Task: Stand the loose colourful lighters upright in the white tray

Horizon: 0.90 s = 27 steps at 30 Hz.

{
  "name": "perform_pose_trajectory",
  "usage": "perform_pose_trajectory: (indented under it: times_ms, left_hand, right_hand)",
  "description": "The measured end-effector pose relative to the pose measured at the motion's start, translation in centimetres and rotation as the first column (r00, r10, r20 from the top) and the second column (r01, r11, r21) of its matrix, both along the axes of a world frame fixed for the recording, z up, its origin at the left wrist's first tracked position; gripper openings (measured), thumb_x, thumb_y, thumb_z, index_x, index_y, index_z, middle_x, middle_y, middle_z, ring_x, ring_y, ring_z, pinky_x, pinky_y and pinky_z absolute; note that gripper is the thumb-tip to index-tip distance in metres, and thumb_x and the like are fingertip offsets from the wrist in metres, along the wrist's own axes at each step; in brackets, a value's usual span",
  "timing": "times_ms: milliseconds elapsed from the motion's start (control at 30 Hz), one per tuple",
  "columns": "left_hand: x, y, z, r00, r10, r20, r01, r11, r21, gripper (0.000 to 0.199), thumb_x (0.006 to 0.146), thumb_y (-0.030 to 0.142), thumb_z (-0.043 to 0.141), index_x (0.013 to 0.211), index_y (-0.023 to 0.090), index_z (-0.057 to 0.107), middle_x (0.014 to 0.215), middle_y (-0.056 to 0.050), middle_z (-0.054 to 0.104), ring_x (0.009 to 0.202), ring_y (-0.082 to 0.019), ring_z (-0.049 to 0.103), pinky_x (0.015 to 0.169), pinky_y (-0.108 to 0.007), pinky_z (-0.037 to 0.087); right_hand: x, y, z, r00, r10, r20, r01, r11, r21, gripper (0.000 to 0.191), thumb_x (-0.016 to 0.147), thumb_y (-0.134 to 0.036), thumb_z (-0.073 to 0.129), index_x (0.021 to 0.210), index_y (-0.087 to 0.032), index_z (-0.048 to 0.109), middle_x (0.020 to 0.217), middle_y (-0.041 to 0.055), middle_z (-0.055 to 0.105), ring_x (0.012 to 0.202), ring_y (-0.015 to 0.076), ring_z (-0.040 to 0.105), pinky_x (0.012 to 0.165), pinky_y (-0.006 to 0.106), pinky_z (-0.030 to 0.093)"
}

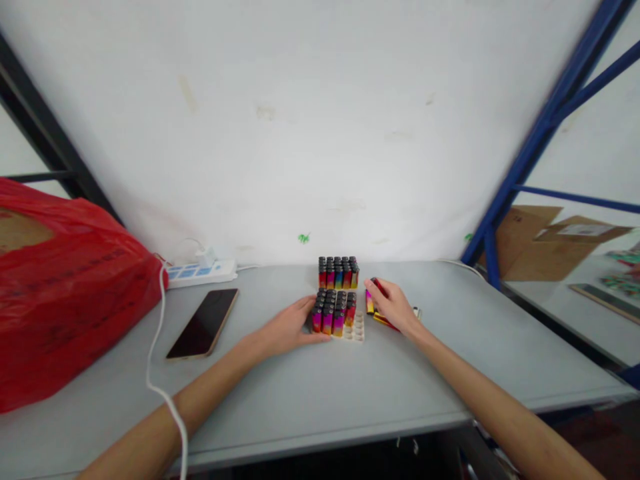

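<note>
Holding a part-filled tray (355, 331) of upright lighters (327, 319) by its left side, the left hand (286, 328) sits cupped; just to its right, the right hand (393, 305) grips a lighter (370, 303) beside loose ones (384, 321) on the table (320, 393).

The bare left forearm (215, 383) extended from 8 o'clock, left hand (285, 327) spread; the bare right forearm (480, 388) extended from 4 o'clock, right hand (393, 305) curled.
</note>
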<state>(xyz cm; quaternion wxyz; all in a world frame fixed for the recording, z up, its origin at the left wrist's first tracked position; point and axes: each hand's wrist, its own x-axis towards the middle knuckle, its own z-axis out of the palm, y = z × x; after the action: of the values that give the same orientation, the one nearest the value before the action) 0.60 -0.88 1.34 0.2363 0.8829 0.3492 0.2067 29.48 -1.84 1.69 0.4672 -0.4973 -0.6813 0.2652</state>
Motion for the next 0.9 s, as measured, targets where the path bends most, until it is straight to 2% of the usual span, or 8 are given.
perform_pose_trajectory:
  times_ms: [100,333,433,567,700,800,900]
  left_hand:
    - [0.0,0.0,0.0,1.000,0.007,-0.023,-0.007,1.000,-0.007,0.083,0.087,0.059,0.082,0.154,0.020,0.051,0.157,-0.014,0.059,0.144,-0.036,0.057,0.126,-0.047,0.041]
    - [0.1,-0.1,0.3,0.999,0.022,-0.025,-0.022,1.000,-0.022,0.082,0.086,0.058,0.082,0.153,0.021,0.051,0.156,-0.013,0.060,0.142,-0.035,0.059,0.125,-0.046,0.042]
    - [0.1,-0.2,0.4,1.000,0.016,-0.017,-0.016,1.000,-0.020,0.082,0.086,0.058,0.082,0.152,0.021,0.052,0.155,-0.014,0.061,0.142,-0.036,0.059,0.126,-0.047,0.042]
    - [0.1,-0.2,0.4,1.000,0.007,0.004,-0.007,1.000,-0.024,0.080,0.087,0.056,0.082,0.153,0.020,0.053,0.155,-0.014,0.061,0.141,-0.037,0.059,0.125,-0.048,0.043]
    - [0.1,-0.1,0.2,1.000,-0.006,0.015,0.006,1.000,-0.017,0.081,0.087,0.059,0.082,0.153,0.020,0.053,0.155,-0.014,0.061,0.141,-0.036,0.060,0.125,-0.049,0.043]
    - [0.1,0.0,0.1,1.000,-0.008,0.015,0.008,1.000,-0.016,0.080,0.087,0.059,0.082,0.152,0.021,0.054,0.156,-0.014,0.060,0.142,-0.036,0.059,0.126,-0.049,0.042]
    - [0.0,0.0,0.0,1.000,-0.010,0.020,0.010,1.000,-0.016,0.081,0.087,0.057,0.082,0.153,0.022,0.053,0.157,-0.014,0.059,0.143,-0.035,0.057,0.126,-0.049,0.041]
  right_hand:
    - [-0.2,-0.2,-0.1,0.985,-0.142,0.098,0.135,0.988,0.069,0.066,0.095,-0.078,0.050,0.058,-0.024,0.038,0.055,-0.0034,0.039,0.055,0.0137,0.038,0.053,0.028,0.028]
    - [-0.4,-0.3,-0.5,0.968,-0.176,0.180,0.156,0.981,0.117,0.054,0.099,-0.062,0.044,0.059,-0.025,0.039,0.053,-0.0023,0.046,0.054,0.0150,0.043,0.055,0.030,0.030]
    - [-0.6,-0.8,0.1,0.967,-0.140,0.212,0.112,0.984,0.138,0.052,0.103,-0.062,0.043,0.067,-0.026,0.041,0.056,-0.0028,0.049,0.057,0.0159,0.046,0.058,0.030,0.034]
    - [-0.4,-1.5,1.2,0.958,-0.007,0.286,-0.036,0.989,0.145,0.045,0.110,-0.059,0.036,0.080,-0.026,0.044,0.068,-0.0008,0.058,0.065,0.0184,0.054,0.063,0.031,0.041]
    - [0.0,-1.9,1.9,0.893,0.063,0.445,-0.180,0.957,0.226,0.047,0.112,-0.057,0.035,0.081,-0.025,0.048,0.082,0.0043,0.062,0.076,0.0202,0.057,0.073,0.032,0.044]
    - [0.1,-2.1,1.8,0.841,0.082,0.535,-0.208,0.962,0.179,0.053,0.111,-0.061,0.037,0.074,-0.024,0.049,0.071,0.0019,0.058,0.064,0.0180,0.051,0.064,0.031,0.039]
    - [-0.2,-2.2,1.4,0.852,0.080,0.517,-0.192,0.967,0.167,0.060,0.108,-0.068,0.037,0.068,-0.024,0.047,0.062,0.0008,0.056,0.056,0.0163,0.046,0.058,0.031,0.033]
